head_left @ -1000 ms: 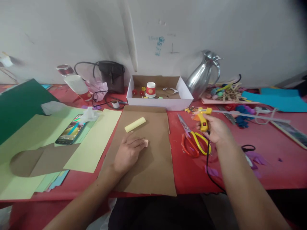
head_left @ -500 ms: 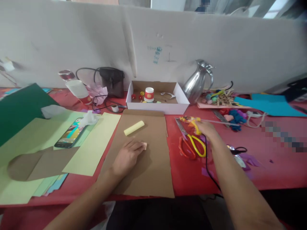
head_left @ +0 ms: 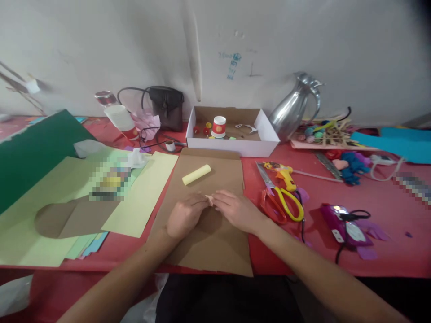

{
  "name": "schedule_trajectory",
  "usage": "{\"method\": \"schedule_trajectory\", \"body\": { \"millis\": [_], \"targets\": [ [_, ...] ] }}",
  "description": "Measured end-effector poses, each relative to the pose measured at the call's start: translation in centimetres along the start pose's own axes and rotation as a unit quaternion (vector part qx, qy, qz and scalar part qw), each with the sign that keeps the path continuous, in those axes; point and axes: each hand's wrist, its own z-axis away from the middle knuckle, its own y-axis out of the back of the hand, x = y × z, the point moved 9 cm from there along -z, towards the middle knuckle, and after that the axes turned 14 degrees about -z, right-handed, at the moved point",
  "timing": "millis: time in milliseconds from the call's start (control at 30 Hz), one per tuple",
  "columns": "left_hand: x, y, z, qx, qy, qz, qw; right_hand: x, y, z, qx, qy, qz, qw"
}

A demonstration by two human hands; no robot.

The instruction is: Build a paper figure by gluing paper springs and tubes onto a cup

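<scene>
- Here the left hand (head_left: 183,217) and the right hand (head_left: 235,211) meet fingertip to fingertip over the brown cardboard sheet (head_left: 215,242), which lies flat on the red table (head_left: 387,255) in front of the person.
- Between the fingertips sits a small pale pink piece (head_left: 209,198), resting on the cardboard; both hands pinch or press it, though how firmly each one grips it cannot be told.
- The left hand is loosely curled with its knuckles up; the right lies flatter, fingers stretched toward the piece.
- A pale yellow paper roll (head_left: 196,174) lies on the same cardboard, beyond the hands and apart from them.
- To the right of the cardboard, on the table, lie red and yellow scissors (head_left: 281,204), with a yellow glue gun (head_left: 284,172) just beyond them; neither hand touches these.
- Farther back stands an open white box (head_left: 266,137) with a red and white cup (head_left: 218,127) inside, and a metal jug (head_left: 296,105) beside it.
- Light green and yellow paper sheets (head_left: 141,197) spread out to the left of the cardboard.
</scene>
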Motion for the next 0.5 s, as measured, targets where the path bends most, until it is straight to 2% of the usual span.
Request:
{"method": "schedule_trajectory", "body": {
  "millis": [200,400,500],
  "targets": [
    [0.1,-1.0,0.1,-0.051,-0.015,0.023,0.998,-0.1,-0.5,0.0,0.007,0.021,0.030,0.999],
    [-2.4,-1.5,0.4,-0.078,0.059,0.070,0.993,0.4,-0.7,-1.0,0.045,-0.001,0.002,0.999],
    [-2.7,-1.8,0.6,-0.085,0.052,0.090,0.991,0.4,-0.8,-1.2,0.050,-0.007,-0.012,0.999]
  ]
}}
